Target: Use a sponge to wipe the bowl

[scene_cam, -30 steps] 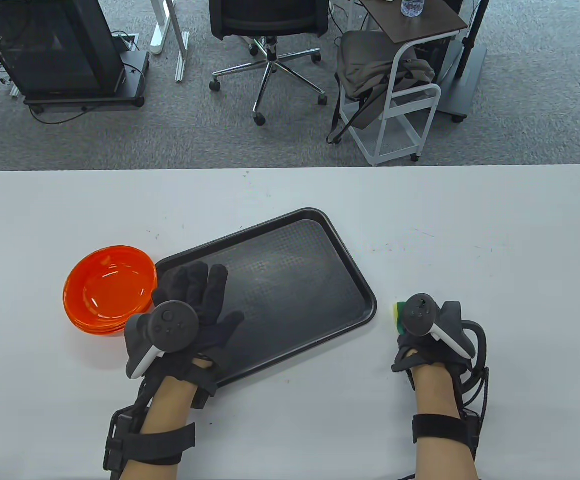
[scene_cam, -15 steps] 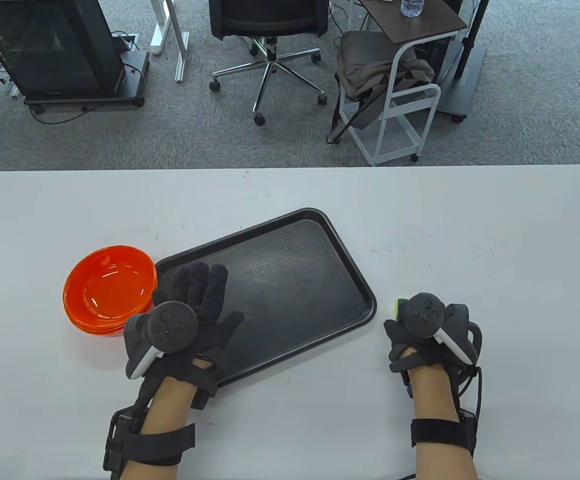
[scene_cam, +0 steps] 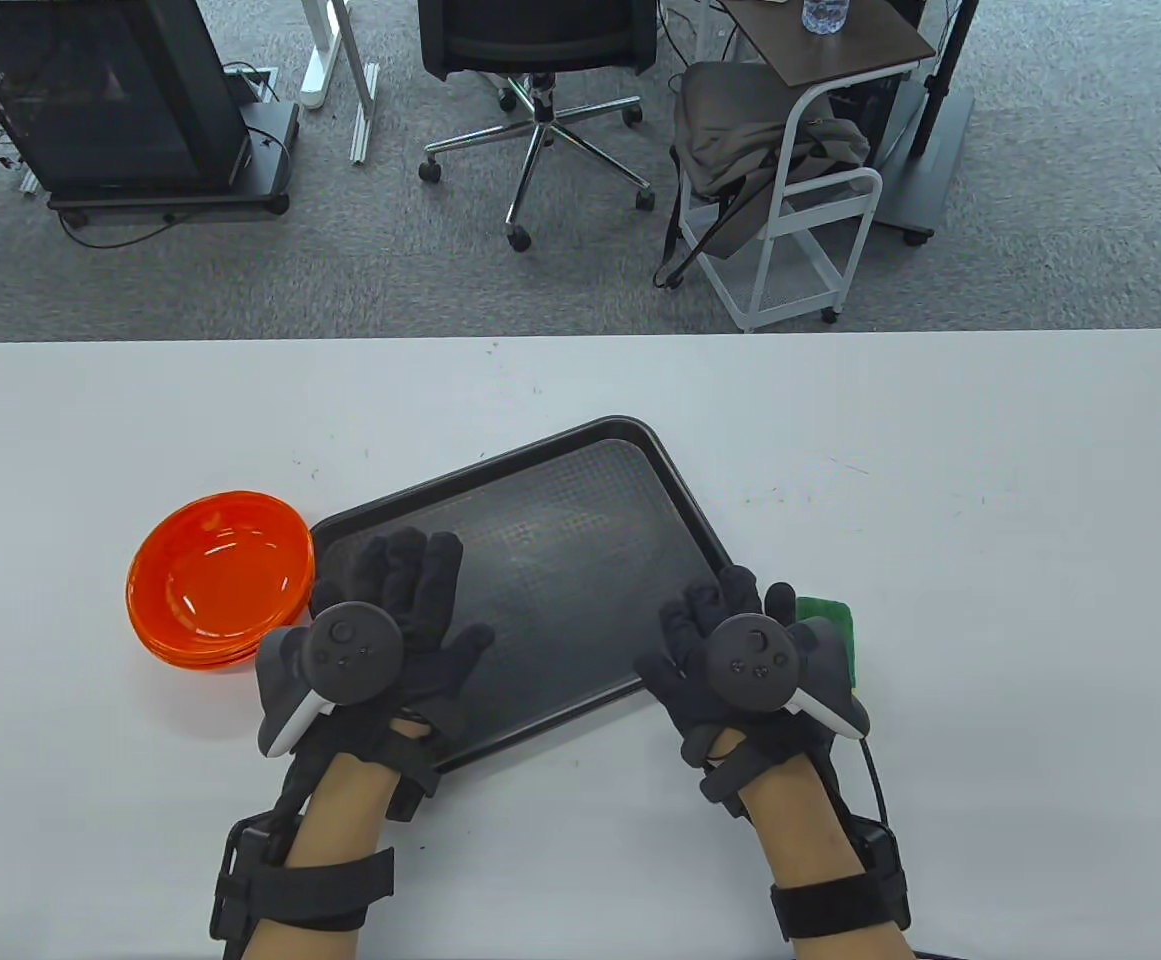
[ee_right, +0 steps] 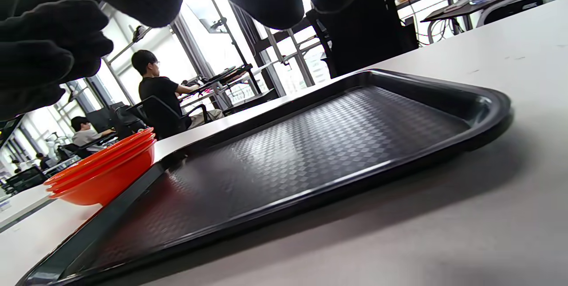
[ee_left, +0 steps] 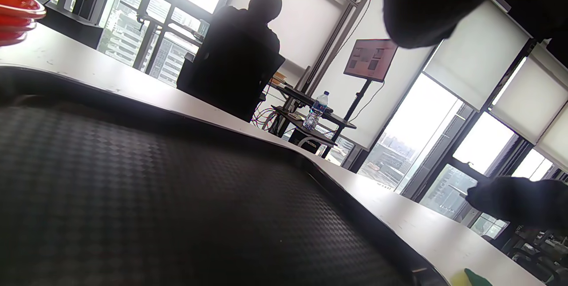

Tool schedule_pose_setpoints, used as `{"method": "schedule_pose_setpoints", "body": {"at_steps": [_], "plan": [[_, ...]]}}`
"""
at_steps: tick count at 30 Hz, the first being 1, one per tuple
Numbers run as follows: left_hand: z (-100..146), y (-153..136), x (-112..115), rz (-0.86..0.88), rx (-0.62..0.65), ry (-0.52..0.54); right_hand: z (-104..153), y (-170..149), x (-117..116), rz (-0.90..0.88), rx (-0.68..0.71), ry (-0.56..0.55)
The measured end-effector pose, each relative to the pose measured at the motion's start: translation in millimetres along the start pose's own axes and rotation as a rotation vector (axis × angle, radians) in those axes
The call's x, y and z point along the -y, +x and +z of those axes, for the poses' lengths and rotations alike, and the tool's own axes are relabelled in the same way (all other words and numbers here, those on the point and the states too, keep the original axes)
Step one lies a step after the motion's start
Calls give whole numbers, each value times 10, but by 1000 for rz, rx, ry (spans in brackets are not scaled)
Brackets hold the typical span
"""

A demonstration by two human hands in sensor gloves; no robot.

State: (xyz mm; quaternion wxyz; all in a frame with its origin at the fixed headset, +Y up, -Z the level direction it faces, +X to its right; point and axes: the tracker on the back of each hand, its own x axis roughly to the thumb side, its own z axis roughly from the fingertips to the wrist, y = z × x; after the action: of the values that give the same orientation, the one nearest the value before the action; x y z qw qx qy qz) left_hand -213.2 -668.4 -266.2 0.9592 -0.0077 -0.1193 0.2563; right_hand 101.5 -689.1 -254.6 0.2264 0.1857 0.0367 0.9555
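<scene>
A stack of orange bowls (scene_cam: 220, 580) sits on the white table, just left of the black tray (scene_cam: 580, 500). The stack also shows in the right wrist view (ee_right: 102, 175). My left hand (scene_cam: 410, 590) lies flat and open on the tray's near left corner, right beside the bowls. My right hand (scene_cam: 715, 625) is open and empty, fingers spread over the tray's near right edge. The green and yellow sponge (scene_cam: 830, 615) lies on the table just right of that hand, partly hidden by the tracker. A corner of the sponge shows in the left wrist view (ee_left: 475, 278).
The tray (ee_right: 310, 144) lies at an angle in the middle of the table. Beyond the table's far edge stand an office chair (scene_cam: 540, 60) and a white cart (scene_cam: 790, 200). People sit at desks in the background of the wrist views.
My right hand has moved left, off the sponge, to the tray's near right edge and has opened. The sponge stays on the table. My left hand has barely moved.
</scene>
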Motion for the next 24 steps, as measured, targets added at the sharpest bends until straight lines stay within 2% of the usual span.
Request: {"method": "schedule_pose_setpoints", "body": {"at_steps": [12,24], "plan": [[-12,-10,9,-17,-14,-2,0,461,-64,104,191,-24],[-33,-2,85,-45,-26,-34,13,537,-64,122,235,-46]]}}
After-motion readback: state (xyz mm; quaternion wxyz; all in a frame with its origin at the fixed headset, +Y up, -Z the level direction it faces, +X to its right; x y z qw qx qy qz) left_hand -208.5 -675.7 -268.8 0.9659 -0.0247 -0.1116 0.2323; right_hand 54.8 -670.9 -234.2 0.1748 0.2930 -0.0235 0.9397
